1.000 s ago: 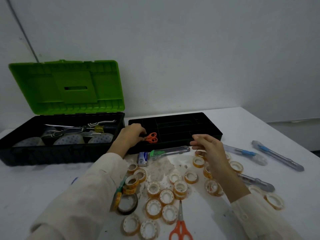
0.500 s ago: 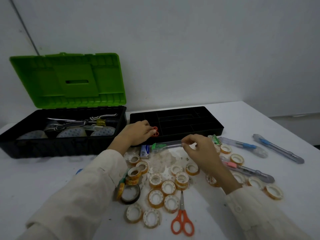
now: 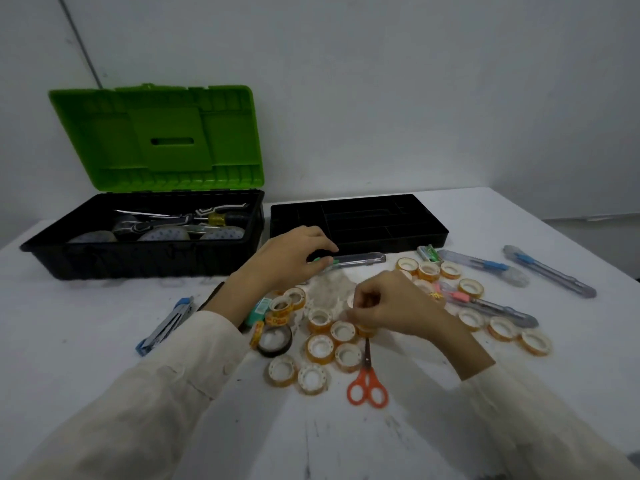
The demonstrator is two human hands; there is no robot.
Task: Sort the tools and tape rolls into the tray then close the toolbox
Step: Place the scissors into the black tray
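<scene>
Curling round the green end of the cutter [image 3: 360, 260], just in front of the tray [image 3: 434, 234], the left hand [image 3: 287, 261] is needing to lift it level into a long slot (the right hand [image 3: 391, 306] is pinching a roll [image 3: 365, 330] nearby).

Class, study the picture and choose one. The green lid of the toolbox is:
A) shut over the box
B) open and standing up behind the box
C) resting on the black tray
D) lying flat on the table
B: the green lid stands raised at the back of the toolbox, leaving the tools inside in plain view.
</scene>
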